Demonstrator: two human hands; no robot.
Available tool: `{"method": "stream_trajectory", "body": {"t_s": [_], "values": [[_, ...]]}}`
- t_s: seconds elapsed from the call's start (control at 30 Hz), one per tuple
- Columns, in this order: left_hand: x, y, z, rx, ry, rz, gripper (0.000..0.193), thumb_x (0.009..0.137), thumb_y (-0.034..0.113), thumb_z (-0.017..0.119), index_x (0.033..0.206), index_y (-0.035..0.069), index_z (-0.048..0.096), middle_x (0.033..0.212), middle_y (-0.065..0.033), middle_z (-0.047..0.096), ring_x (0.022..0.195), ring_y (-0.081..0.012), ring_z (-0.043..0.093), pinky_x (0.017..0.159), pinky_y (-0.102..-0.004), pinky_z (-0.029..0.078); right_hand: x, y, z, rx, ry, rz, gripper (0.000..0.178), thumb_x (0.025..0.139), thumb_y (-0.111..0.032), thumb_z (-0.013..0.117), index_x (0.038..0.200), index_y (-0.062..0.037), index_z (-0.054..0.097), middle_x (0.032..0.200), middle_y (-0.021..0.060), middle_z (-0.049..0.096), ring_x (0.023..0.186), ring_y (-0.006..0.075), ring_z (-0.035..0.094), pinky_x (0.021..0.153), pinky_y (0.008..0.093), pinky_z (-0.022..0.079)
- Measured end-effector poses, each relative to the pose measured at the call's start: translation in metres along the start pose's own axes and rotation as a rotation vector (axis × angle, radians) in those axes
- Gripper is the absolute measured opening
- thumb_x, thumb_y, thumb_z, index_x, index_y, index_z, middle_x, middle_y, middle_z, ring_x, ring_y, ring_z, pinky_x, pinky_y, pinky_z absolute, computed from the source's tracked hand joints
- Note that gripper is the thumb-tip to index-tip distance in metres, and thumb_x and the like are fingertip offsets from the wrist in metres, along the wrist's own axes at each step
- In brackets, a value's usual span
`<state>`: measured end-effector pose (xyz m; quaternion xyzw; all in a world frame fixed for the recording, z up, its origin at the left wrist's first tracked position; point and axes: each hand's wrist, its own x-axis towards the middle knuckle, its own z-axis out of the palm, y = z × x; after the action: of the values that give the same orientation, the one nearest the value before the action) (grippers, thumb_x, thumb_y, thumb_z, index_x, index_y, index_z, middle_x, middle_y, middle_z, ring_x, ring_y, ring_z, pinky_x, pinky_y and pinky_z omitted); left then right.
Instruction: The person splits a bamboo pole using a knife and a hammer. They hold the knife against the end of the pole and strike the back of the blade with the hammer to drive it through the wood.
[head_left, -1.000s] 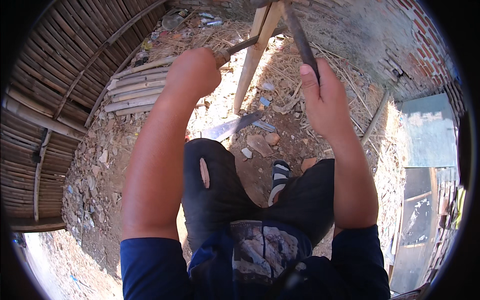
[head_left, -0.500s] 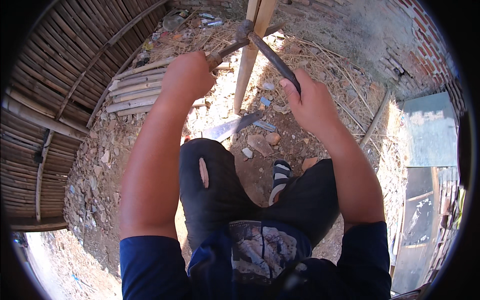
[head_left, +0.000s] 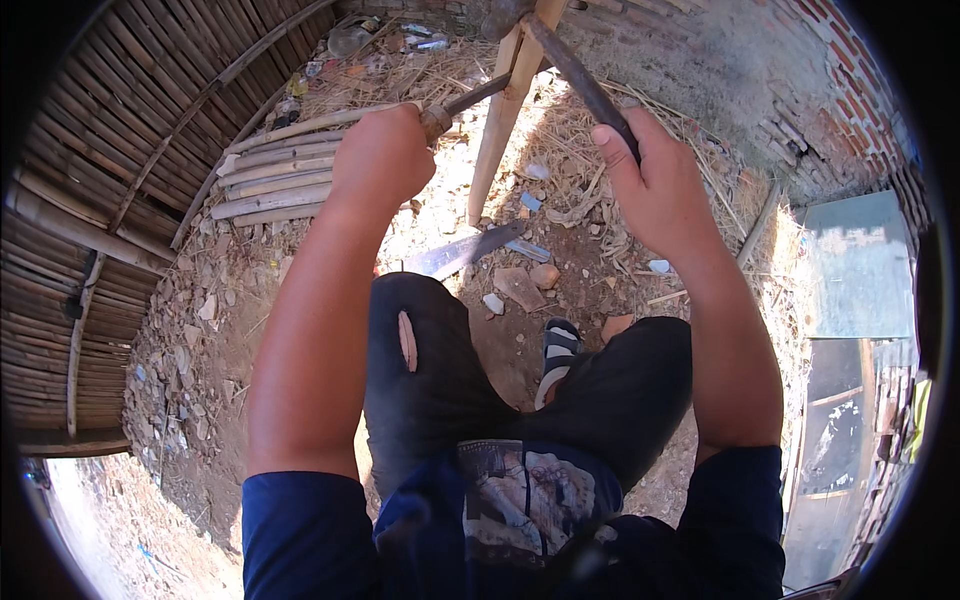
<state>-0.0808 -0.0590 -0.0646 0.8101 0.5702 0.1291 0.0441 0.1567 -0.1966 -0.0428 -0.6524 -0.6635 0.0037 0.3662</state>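
My left hand [head_left: 383, 155] is closed around the wooden handle [head_left: 436, 121] of a machete-like knife. Its dark blade [head_left: 478, 96] sits in a split in an upright pale bamboo or wooden pole [head_left: 494, 150]; the far end is partly hidden by the pole and hammer. In my right hand [head_left: 655, 190] is a hammer [head_left: 582, 78], gripped by its dark handle. The hammer's head shows at the top edge of the picture, above the blade and close to the pole's upper part. The pole's lower end meets the ground in front of my knees.
A hand saw [head_left: 465, 250] lies on the ground by the pole's foot. Cut bamboo lengths [head_left: 275, 188] are stacked to the left. Stones [head_left: 520, 288] and dry straw litter the ground. A bamboo-slat wall [head_left: 130, 110] stands left, a brick wall [head_left: 700, 70] at the back right.
My right hand has moved right and a little upward, lifting the hammer's head away from the blade. My left hand still grips the knife, whose blade remains in the pole.
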Motion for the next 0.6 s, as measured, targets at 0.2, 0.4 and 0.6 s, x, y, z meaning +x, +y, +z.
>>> {"method": "stream_trajectory", "body": {"t_s": [0.2, 0.4, 0.6], "values": [[-0.002, 0.003, 0.001, -0.029, 0.019, 0.014, 0.025, 0.084, 0.009, 0.065, 0.107, 0.004, 0.072, 0.101, -0.0198, 0.075, 0.098, -0.0376, 0.072, 0.085, -0.0476, 0.058, -0.013, 0.002, 0.017, 0.022, 0.069, 0.045, 0.037, 0.106, -0.040, 0.056, 0.103, -0.0028, 0.058, 0.068, 0.0130, 0.060, 0.062, 0.0286, 0.060, 0.060, 0.0418, 0.046], [-0.003, -0.001, 0.010, -0.035, 0.057, 0.029, 0.019, 0.085, 0.009, 0.065, 0.102, 0.004, 0.071, 0.099, -0.0189, 0.075, 0.096, -0.0373, 0.072, 0.083, -0.0487, 0.057, -0.007, 0.006, 0.014, -0.013, -0.055, 0.062, 0.037, 0.107, -0.039, 0.055, 0.105, -0.0031, 0.058, 0.066, 0.0111, 0.057, 0.061, 0.0219, 0.059, 0.059, 0.0378, 0.045], [-0.004, -0.004, 0.012, -0.040, 0.045, 0.012, 0.019, 0.085, 0.010, 0.065, 0.103, 0.005, 0.071, 0.099, -0.0192, 0.075, 0.096, -0.0371, 0.072, 0.082, -0.0488, 0.058, -0.007, -0.019, 0.015, 0.123, 0.140, 0.074, 0.036, 0.106, -0.038, 0.053, 0.101, -0.0019, 0.057, 0.070, 0.0200, 0.064, 0.071, 0.0439, 0.068, 0.063, 0.0493, 0.049]]}}
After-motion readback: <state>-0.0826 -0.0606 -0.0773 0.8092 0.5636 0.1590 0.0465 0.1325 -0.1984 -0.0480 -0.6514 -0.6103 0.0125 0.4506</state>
